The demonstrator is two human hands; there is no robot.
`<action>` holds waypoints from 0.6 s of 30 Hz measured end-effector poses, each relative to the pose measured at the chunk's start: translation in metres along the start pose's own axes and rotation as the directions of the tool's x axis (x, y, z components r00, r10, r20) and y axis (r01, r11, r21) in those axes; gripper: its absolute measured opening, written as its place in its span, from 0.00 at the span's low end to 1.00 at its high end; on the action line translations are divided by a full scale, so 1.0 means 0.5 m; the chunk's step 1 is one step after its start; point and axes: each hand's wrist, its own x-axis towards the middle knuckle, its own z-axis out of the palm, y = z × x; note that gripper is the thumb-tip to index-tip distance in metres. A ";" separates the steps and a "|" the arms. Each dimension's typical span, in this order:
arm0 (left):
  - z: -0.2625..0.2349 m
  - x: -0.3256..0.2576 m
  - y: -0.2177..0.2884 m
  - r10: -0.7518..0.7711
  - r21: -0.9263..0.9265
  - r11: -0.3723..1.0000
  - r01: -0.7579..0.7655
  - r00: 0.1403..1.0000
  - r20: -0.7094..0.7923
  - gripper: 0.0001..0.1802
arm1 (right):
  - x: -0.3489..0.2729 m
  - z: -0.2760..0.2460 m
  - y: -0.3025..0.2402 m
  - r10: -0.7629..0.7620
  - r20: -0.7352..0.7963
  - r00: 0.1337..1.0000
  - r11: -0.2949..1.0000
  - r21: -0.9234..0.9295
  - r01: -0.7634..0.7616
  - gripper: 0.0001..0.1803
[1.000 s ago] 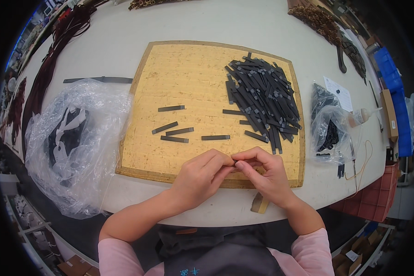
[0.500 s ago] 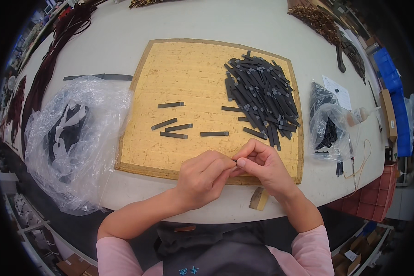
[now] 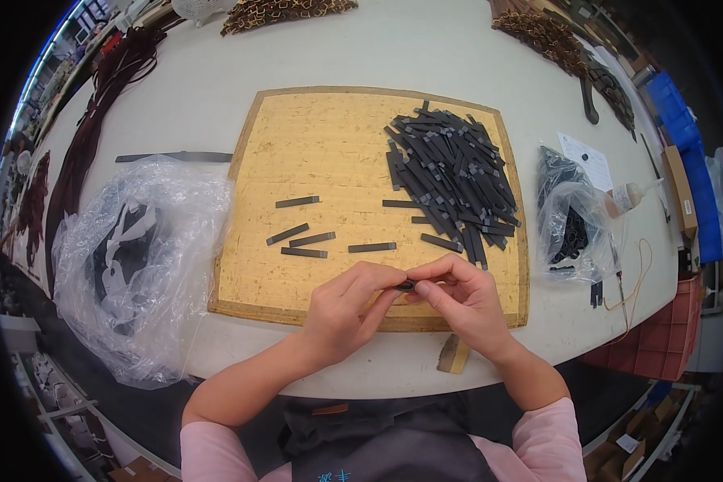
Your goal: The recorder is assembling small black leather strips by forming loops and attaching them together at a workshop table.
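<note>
Between my two hands, above the front edge of a yellow board [image 3: 321, 145], is a small black strip [image 3: 407, 285] bent into a loop. My left hand [image 3: 344, 309] pinches it from the left, and my right hand [image 3: 467, 305] pinches it from the right. Fingertips cover most of the strip. Just beyond my hands, several short black strips with greyish ends lie flat, one of them a straight strip [image 3: 372, 247]. A heap of similar strips [image 3: 454, 173] covers the right part of the board.
Left of the board sits a crumpled clear plastic bag [image 3: 181, 233] with dark pieces inside. On the right are a smaller bag of black parts [image 3: 570, 233], a bottle [image 3: 628, 197] and a thin cord [image 3: 641, 277]. A small yellowish block [image 3: 454, 355] lies near the table's front edge.
The strip between my fingertips now shows as an open loop, where before it was almost hidden. My hands stay close together, and the whole view has shifted slightly.
</note>
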 end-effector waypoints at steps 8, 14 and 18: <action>-0.002 -0.001 -0.004 -0.032 -0.028 0.999 0.032 0.999 0.009 0.17 | 0.001 0.011 -0.005 -0.231 -0.022 0.973 0.894 -0.399 0.204 0.11; -0.007 0.002 0.000 -0.043 -0.002 0.999 0.043 0.999 0.020 0.18 | 0.000 0.012 -0.007 -0.380 0.012 0.925 0.735 -0.603 0.310 0.12; -0.008 0.001 0.003 -0.040 0.018 0.999 0.039 0.999 0.023 0.19 | -0.002 0.010 0.007 -0.431 0.038 0.902 0.665 -0.662 0.346 0.10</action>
